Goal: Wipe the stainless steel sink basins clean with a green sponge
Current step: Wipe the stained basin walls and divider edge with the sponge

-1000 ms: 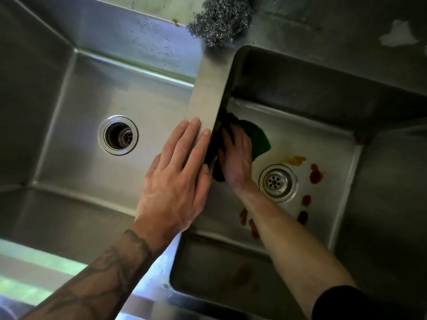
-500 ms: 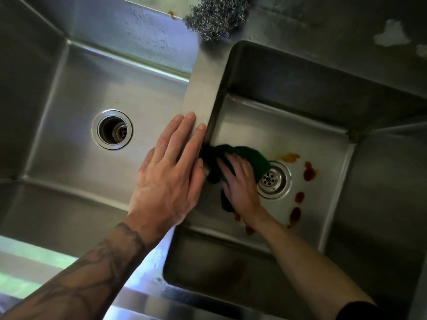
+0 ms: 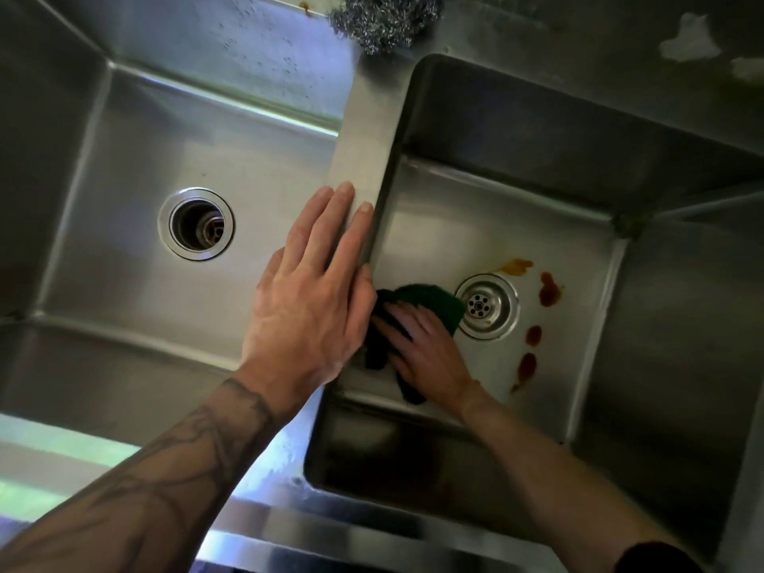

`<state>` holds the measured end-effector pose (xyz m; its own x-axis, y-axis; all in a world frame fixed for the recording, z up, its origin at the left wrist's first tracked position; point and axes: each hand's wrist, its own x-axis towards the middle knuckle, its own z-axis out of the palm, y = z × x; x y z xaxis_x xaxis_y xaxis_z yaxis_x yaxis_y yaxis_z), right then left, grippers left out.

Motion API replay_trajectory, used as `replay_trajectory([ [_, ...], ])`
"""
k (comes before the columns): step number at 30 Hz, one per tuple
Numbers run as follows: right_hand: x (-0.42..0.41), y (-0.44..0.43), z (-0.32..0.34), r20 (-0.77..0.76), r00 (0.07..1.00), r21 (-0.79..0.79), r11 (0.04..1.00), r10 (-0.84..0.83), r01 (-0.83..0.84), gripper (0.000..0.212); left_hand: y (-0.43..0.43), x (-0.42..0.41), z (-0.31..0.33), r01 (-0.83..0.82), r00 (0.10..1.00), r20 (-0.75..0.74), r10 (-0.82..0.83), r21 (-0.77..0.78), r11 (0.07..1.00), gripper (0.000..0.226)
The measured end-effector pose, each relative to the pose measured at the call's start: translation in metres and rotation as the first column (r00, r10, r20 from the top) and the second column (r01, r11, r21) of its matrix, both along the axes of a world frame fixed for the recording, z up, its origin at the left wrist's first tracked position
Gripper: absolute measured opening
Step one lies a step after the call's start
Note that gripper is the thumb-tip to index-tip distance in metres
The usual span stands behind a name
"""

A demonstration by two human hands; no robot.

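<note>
My right hand (image 3: 426, 353) presses a green sponge (image 3: 430, 299) flat on the floor of the right basin (image 3: 446, 225), near its front left corner and just left of the drain (image 3: 485, 306). Part of the sponge is hidden under my palm. Red-brown and orange stains (image 3: 547, 293) lie around the right side of the drain. My left hand (image 3: 318, 291) rests flat, fingers together, on the steel divider (image 3: 364, 150) between the two basins, holding nothing. The left basin (image 3: 256, 159) has an open drain (image 3: 196, 223).
A steel wool scourer (image 3: 384, 18) sits on the back ledge above the divider. White smears (image 3: 688, 43) mark the ledge at the top right. The front rim (image 3: 330, 543) of the sink runs along the bottom.
My right hand has dragged the sponge from the back left of the right basin toward the front, over the stains near the front left. My left hand stayed on the divider.
</note>
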<state>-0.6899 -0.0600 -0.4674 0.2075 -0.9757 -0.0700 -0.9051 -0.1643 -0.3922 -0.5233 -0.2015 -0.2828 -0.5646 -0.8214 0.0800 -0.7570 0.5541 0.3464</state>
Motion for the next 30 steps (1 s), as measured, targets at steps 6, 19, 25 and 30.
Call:
replay_trajectory([
  [6, 0.014, -0.077, 0.001, 0.026, 0.836, -0.061, 0.833, -0.549, 0.549, 0.055, 0.001, -0.001, 0.0, -0.013, 1.0, -0.016, 0.013, -0.004, 1.0, 0.053],
  [19, 0.037, -0.057, 0.002, 0.06, 0.877, -0.012, 0.878, -0.478, 0.479, 0.06, 0.001, 0.0, -0.001, -0.031, 0.999, -0.02, 0.031, -0.017, 0.999, 0.051],
  [25, 0.001, 0.012, -0.001, 0.03, 0.998, 0.016, 0.999, 0.046, -0.046, 0.07, 0.014, 0.003, 0.004, -0.038, 0.997, 0.065, 0.041, -0.05, 0.998, 0.052],
  [30, -0.006, -0.022, 0.001, 0.009, 0.915, -0.015, 0.915, -0.403, 0.403, 0.057, 0.059, 0.022, 0.008, -0.066, 0.992, 0.111, 0.066, -0.005, 0.998, 0.056],
])
